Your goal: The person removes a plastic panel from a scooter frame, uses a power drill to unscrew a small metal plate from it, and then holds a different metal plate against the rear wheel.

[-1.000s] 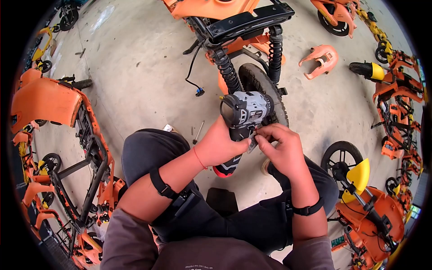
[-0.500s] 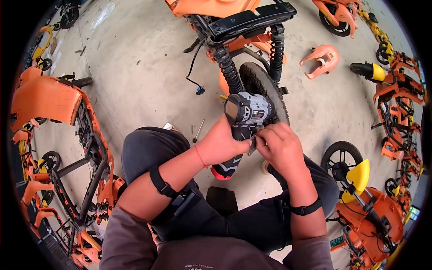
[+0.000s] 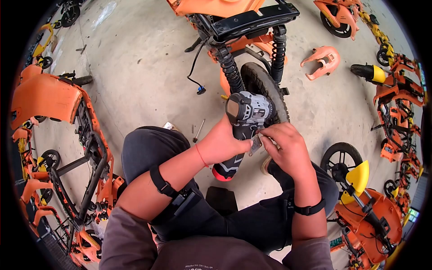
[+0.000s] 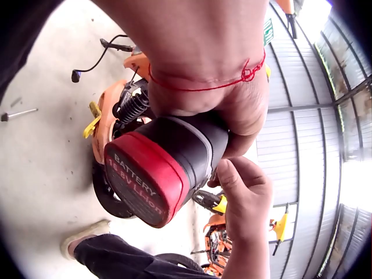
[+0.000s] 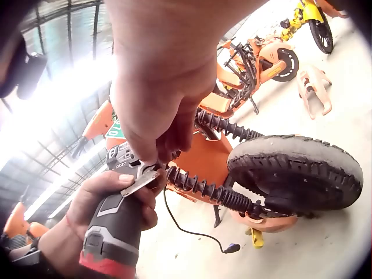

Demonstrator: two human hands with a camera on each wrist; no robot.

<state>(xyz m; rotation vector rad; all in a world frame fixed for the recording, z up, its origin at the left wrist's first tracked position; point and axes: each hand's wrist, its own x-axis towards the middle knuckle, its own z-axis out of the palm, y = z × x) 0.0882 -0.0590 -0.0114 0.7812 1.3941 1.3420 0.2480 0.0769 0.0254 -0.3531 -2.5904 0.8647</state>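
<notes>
My left hand (image 3: 225, 141) grips the handle of a grey and black cordless drill (image 3: 251, 108). Its red-bottomed battery (image 4: 145, 180) faces the left wrist camera, and the drill's front end points toward the wheel. The left thumb lies on a small flat metal plate (image 5: 141, 182) beside the handle, just under the drill's body. With bent fingers, my right hand (image 3: 288, 144) pinches at the plate's upper end, thumb and forefinger close together. Those fingertips partly hide that end of the plate.
An orange scooter frame stands ahead, with black shock absorbers (image 3: 230, 69) and a rear tyre (image 3: 263, 85). A thin tool (image 3: 199, 130) and an orange cover (image 3: 321, 63) lie on the concrete floor. Another orange frame (image 3: 90, 148) stands left; a wheel (image 3: 339, 157) is at right.
The right fingers closed in over the metal plate, then drew slightly back, showing more of it. The drill has shifted a little to the right, still in the left hand.
</notes>
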